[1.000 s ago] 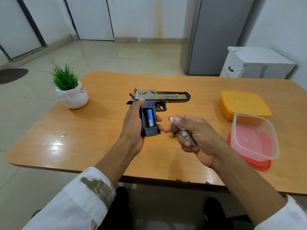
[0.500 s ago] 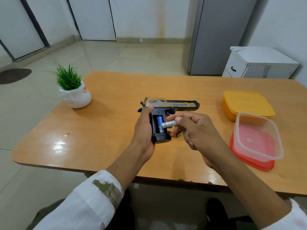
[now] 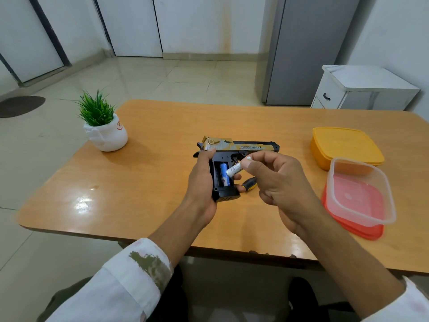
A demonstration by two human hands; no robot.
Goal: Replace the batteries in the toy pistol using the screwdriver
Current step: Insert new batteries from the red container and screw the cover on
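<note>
The white battery (image 3: 234, 169) has reached the toy pistol (image 3: 243, 147); the right hand (image 3: 278, 182) pinches it. The left hand (image 3: 200, 182) clasps the grip.

Bright, even light, a glare patch on the table (image 3: 81, 203), wide-angle bending at edges.

Gold-and-black toy pistol (image 3: 241, 147), blue battery (image 3: 224, 175)
</note>
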